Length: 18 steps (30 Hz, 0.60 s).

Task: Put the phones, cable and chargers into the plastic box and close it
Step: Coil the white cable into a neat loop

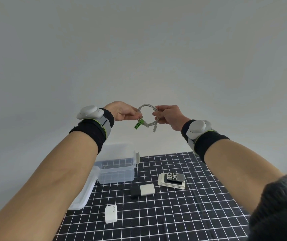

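Both hands hold one coiled white charging cable (147, 115) up in the air, well above the table. Left hand (122, 111) pinches the coil's left side between thumb and fingertips, just above a small green tag (138, 125); right hand (168, 116) has fingers curled around the right side, the two plug ends dangling below.

Clear plastic storage box (116, 168) sits open at far left of the black white-gridded mat (182, 214), looks empty. Its translucent lid (82, 195) lies just left of it, near side.

Still on the mat: white wall charger with prongs (111, 213) near, a black-and-white charger block (142, 190) in the middle, and a stack of phones (172, 180) to the right, keypad phone on top.

Step in hand: cable coiled, ready to stow; likely the first item. Next move calls for lowering the coil to the far left into the box without letting the loops spring open, then phones, chargers, lid.
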Each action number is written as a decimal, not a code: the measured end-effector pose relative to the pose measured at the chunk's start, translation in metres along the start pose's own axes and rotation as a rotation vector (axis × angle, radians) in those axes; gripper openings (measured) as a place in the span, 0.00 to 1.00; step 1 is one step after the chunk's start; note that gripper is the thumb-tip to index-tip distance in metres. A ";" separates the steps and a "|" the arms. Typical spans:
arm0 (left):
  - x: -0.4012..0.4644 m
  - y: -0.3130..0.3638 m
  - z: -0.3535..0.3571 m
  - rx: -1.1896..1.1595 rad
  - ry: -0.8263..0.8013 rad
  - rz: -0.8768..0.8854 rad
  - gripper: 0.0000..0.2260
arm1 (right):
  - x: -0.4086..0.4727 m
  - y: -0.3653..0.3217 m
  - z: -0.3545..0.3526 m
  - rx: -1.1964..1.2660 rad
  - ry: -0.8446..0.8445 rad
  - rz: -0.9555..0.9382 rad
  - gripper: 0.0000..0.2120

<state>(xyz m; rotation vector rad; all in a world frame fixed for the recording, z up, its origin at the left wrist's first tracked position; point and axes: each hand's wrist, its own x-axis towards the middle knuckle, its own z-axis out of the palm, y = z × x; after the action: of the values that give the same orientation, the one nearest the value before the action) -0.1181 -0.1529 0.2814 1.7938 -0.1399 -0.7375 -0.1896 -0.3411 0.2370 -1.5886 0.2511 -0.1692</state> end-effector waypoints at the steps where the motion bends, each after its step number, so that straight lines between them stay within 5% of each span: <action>1: -0.002 0.000 -0.001 0.012 0.016 0.001 0.06 | -0.001 0.000 0.000 0.003 0.001 0.000 0.08; 18: 0.001 -0.010 0.005 0.178 0.016 0.276 0.06 | -0.001 -0.005 0.002 0.041 0.004 -0.025 0.08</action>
<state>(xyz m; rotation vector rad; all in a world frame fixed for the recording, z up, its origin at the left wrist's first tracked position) -0.1226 -0.1540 0.2713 1.8995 -0.4454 -0.5254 -0.1901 -0.3388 0.2419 -1.5516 0.2300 -0.1959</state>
